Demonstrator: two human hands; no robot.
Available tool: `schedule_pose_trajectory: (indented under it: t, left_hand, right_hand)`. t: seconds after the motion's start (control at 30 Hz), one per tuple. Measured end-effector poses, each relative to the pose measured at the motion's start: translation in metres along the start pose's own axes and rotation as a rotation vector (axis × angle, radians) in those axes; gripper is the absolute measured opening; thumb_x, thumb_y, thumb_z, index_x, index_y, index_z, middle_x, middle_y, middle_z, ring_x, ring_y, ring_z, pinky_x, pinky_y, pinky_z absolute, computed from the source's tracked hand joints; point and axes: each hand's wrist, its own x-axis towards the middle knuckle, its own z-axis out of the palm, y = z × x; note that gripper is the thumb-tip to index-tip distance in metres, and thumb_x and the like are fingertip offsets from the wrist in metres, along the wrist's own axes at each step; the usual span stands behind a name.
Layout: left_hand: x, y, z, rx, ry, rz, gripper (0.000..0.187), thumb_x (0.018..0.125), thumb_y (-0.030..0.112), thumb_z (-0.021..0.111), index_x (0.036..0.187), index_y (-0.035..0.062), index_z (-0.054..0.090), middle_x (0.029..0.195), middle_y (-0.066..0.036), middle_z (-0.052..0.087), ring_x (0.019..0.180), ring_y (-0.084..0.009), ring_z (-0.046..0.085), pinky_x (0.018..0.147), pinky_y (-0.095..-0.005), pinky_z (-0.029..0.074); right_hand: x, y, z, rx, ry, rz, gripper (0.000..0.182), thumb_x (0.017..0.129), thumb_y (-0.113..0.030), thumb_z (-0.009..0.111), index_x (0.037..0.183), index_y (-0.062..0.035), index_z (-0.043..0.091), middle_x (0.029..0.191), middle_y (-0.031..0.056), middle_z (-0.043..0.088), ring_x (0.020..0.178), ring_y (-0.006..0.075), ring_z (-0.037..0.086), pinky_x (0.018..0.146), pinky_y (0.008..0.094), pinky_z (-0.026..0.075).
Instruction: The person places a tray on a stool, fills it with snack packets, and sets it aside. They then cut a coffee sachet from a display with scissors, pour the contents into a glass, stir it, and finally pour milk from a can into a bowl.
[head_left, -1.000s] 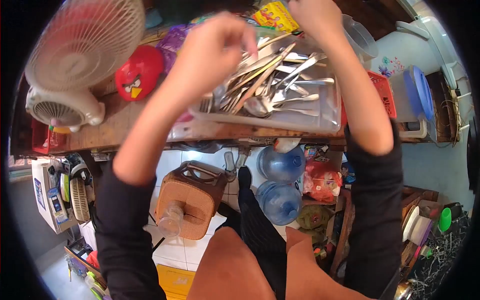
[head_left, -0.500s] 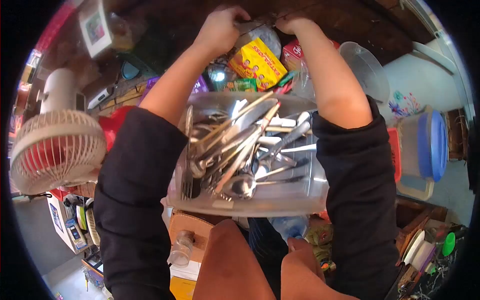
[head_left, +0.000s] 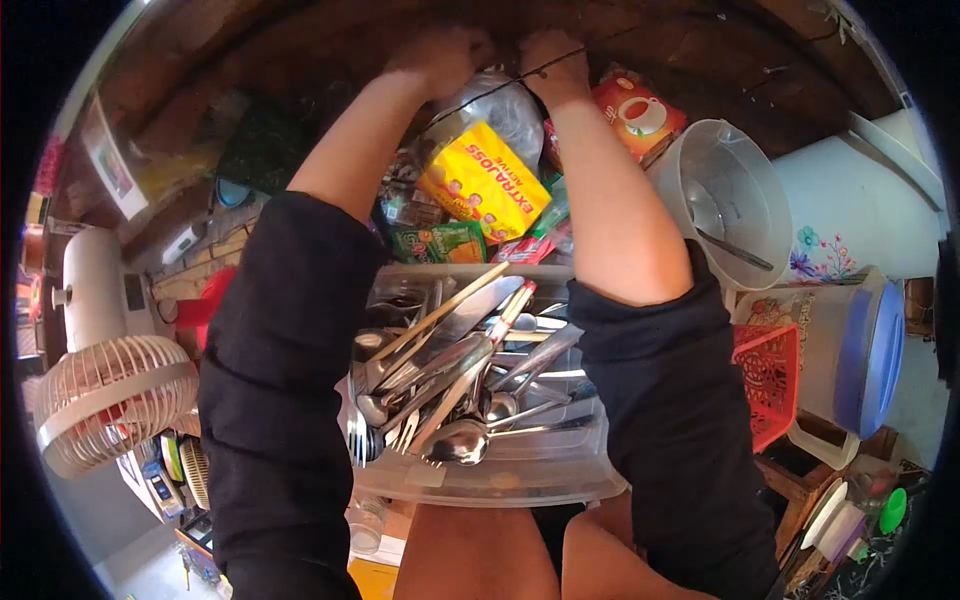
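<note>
Both my arms stretch forward over a clear plastic drawer [head_left: 515, 485] full of spoons, forks, knives and chopsticks. Beyond it, my left hand [head_left: 447, 62] is closed in shadow at the upper edge of a clear plastic bag [head_left: 508, 115]. My right hand [head_left: 556, 68] is curled on the bag's other side; what either hand's fingers hold, I cannot tell. A thin dark cord [head_left: 470, 103] crosses by the right hand. Just below the bag lies a yellow Extra Joss packet [head_left: 485, 185], with a green packet [head_left: 440, 243] beside it. A red packet with a cup picture [head_left: 640, 115] lies right of my right hand.
On the left stands a white fan [head_left: 120, 400]. To the right are a clear tub [head_left: 740, 190] with a spoon in it, a red basket [head_left: 768, 385] and a container with a blue lid [head_left: 875, 345]. A clear jar [head_left: 366, 528] sits below the drawer.
The view has shifted, so the drawer and packets appear lower. My hands have come closer together, and the red cup-picture packet and the tub show more fully.
</note>
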Motion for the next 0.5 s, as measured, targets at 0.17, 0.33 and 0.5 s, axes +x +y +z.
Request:
schedule_pose_trajectory:
  t: [0.17,0.33,0.5]
  left_hand:
    - [0.008,-0.005,0.006,-0.044,-0.176,0.312,0.043,0.092,0.039,0.038,0.114,0.0069,0.056,0.117,-0.016,0.055,0.11,-0.0322,0.049,0.095,-0.0361,0.037]
    - [0.004,0.0,0.003,-0.325,-0.372,0.079,0.045,0.093,0.04,0.037,0.118,0.0072,0.054,0.121,-0.014,0.054,0.11,-0.0271,0.05,0.095,-0.0328,0.036]
    - [0.01,-0.026,0.02,-0.514,-0.369,0.011,0.042,0.092,0.04,0.041,0.114,0.0087,0.058,0.115,-0.011,0.059,0.1,-0.0223,0.056,0.09,-0.0344,0.038]
  right_hand:
    - [-0.022,-0.021,-0.017,-0.003,-0.016,0.042,0.019,0.08,-0.013,0.054,0.09,-0.0045,0.067,0.096,0.0181,0.063,0.092,0.0318,0.061,0.08,0.0387,0.05]
    - [-0.016,-0.012,-0.008,0.039,-0.019,-0.055,0.019,0.079,-0.016,0.056,0.087,-0.0045,0.068,0.094,0.0185,0.064,0.091,0.0318,0.062,0.079,0.0389,0.051]
    - [-0.012,-0.021,-0.001,0.095,0.008,-0.002,0.019,0.079,-0.015,0.056,0.089,-0.0034,0.068,0.094,0.0191,0.064,0.092,0.0329,0.061,0.08,0.0385,0.051]
